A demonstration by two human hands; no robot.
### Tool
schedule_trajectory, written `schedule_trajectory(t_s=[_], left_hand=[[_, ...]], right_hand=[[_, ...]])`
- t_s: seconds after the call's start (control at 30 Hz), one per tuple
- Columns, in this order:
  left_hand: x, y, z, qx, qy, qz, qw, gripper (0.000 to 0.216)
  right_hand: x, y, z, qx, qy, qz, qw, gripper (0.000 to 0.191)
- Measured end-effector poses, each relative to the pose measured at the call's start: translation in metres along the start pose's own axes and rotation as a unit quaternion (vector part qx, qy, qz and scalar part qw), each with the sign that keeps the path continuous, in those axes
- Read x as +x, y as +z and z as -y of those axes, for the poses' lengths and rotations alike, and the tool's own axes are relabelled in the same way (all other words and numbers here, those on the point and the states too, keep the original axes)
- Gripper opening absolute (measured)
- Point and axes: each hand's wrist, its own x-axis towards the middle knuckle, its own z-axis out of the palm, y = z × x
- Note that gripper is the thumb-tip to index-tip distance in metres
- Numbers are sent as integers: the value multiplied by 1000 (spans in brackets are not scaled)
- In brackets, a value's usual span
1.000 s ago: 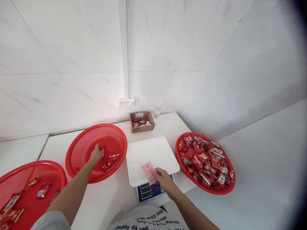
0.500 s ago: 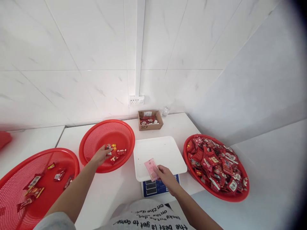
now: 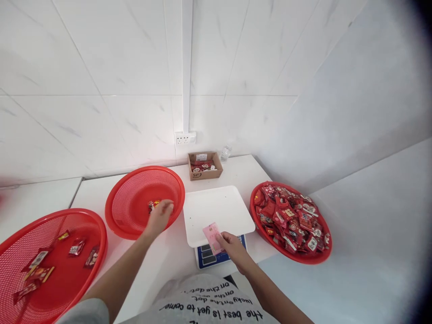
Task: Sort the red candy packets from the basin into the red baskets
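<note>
My left hand [image 3: 159,217] reaches into the middle red mesh basket [image 3: 135,193], its fingers curled over small red candy packets [image 3: 152,205]; what it grips is hidden. My right hand [image 3: 230,245] pinches a small pink packet [image 3: 212,236] at the front edge of the white scale tray [image 3: 219,211]. The blue scale body [image 3: 216,256] shows below the tray.
A red basket [image 3: 256,209] heaped with several red candy packets [image 3: 292,220] stands at the right. Another red basket [image 3: 50,265] with a few packets lies at the left. A small cardboard box [image 3: 205,165] of packets, a clear bottle [image 3: 225,152] and a wall socket [image 3: 185,137] are at the back.
My left hand has moved rightward across the middle basket and closed over the packets there. My right hand keeps the pink packet on the scale tray. The camera view has shifted slightly.
</note>
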Motion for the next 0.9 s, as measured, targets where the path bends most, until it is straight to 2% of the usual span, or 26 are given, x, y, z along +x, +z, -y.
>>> schedule_trajectory(t_s=[0.1,0.13,0.2,0.27,0.4,0.63,0.8,0.9], left_hand=[[-37,38,-6,-74,-31,199,977,36],[-48,48,-5,-81,-47,245,965,38],[-64,63,-1,-94,-74,293,949,41],[-74,69,4,-112,-87,298,944,43],[-80,69,9,-125,-99,280,947,45],[-86,70,8,-144,-140,316,927,43],[-87,72,7,-199,-147,311,918,39],[-87,72,4,-204,-158,315,913,39]], right_hand=[[-3,6,-1,-27,-29,14,999,47],[-4,8,-1,-35,-37,24,998,47],[-6,11,-1,-44,-44,43,997,47],[-9,13,-2,-43,-39,59,997,46],[-14,16,-6,-40,-24,85,995,45],[-16,17,-10,-73,-44,63,994,44],[-17,19,-6,-56,-37,95,993,43],[-16,20,-4,-63,-49,83,993,42]])
